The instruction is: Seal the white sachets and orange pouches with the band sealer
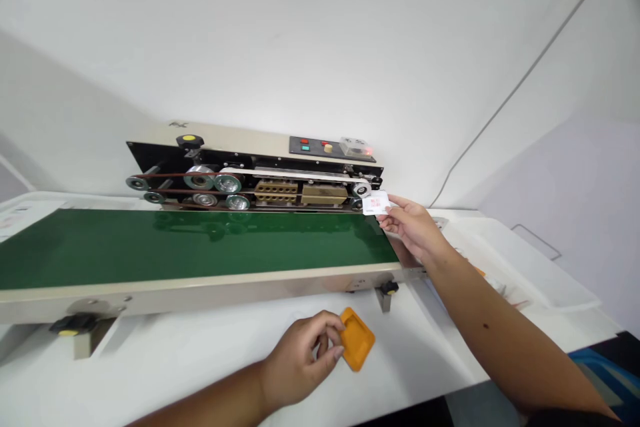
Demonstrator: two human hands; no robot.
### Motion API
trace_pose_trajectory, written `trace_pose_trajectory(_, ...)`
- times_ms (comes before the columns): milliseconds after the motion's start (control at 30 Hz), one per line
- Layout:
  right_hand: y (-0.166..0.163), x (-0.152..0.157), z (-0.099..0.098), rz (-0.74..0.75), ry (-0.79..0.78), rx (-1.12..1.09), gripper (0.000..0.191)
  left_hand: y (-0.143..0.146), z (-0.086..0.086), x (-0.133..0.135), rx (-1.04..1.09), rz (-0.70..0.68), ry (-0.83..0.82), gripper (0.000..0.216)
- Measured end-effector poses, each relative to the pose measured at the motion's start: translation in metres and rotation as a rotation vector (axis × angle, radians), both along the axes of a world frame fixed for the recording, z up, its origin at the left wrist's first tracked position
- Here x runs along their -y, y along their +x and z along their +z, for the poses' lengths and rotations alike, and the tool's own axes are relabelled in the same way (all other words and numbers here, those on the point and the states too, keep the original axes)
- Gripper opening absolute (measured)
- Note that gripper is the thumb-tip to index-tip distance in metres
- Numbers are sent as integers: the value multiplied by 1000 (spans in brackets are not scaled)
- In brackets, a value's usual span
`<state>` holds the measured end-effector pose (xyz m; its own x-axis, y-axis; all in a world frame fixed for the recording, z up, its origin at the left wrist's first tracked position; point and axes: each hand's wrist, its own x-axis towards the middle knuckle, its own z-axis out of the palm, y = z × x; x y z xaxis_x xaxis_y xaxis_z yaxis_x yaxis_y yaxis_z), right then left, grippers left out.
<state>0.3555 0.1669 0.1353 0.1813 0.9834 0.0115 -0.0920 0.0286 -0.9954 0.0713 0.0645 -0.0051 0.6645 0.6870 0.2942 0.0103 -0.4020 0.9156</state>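
Observation:
My right hand point(413, 223) pinches a small white packet point(376, 203) with red print at its lower right edge. The packet is at the right end of the band sealing machine point(280, 173), by the rollers. Below the conveyor, my left hand point(307, 360) is loosely curled with thumb and forefinger apart, and nothing shows between them. Its fingertips overlap the left edge of a shallow orange tray point(359, 341) on the white table; whether they touch it I cannot tell.
A green conveyor belt point(190, 250) runs along the machine's front, with black knobs point(389, 288) beneath its metal rail. On the right, a white bin point(530, 260) holds small items partly hidden by my forearm. A cable point(515, 80) runs down the wall behind.

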Motion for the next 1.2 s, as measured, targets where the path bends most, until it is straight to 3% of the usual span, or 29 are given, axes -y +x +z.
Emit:
trace_pose_trajectory(233,-4,-2,-5,-3,-14,66,59,0,1,0,3,0,4,13)
trace_pose_trajectory(433,-2,0,-13,-120,112,425,74,0,3,1,-4,15,6,13)
trace_pose_trajectory(533,-7,15,-12,-226,214,595,62,0,3,1,-1,22,-3,12)
trace_pose_trajectory(667,-26,59,-13,-331,490,753,34,1,2,0,-5,26,-21,12)
trace_pose_trajectory(767,-41,91,-30,-155,696,839,27,1,4,0,-12,28,-6,11)
trace_pose_trajectory(833,-49,104,-49,15,754,874,28,0,6,0,-13,30,43,8)
trace_pose_trajectory(900,-55,110,-68,217,723,907,28,-2,8,1,-13,60,130,7)
trace_pose_trajectory(1000,-61,111,-89,521,527,981,28,-5,11,2,-34,166,261,14)
trace_pose_trajectory(1133,-60,111,-103,791,288,1117,86,-8,14,1,-47,221,298,18)
trace_pose_trajectory(1200,-56,111,-108,896,213,1148,97,-7,14,0,-47,216,290,18)
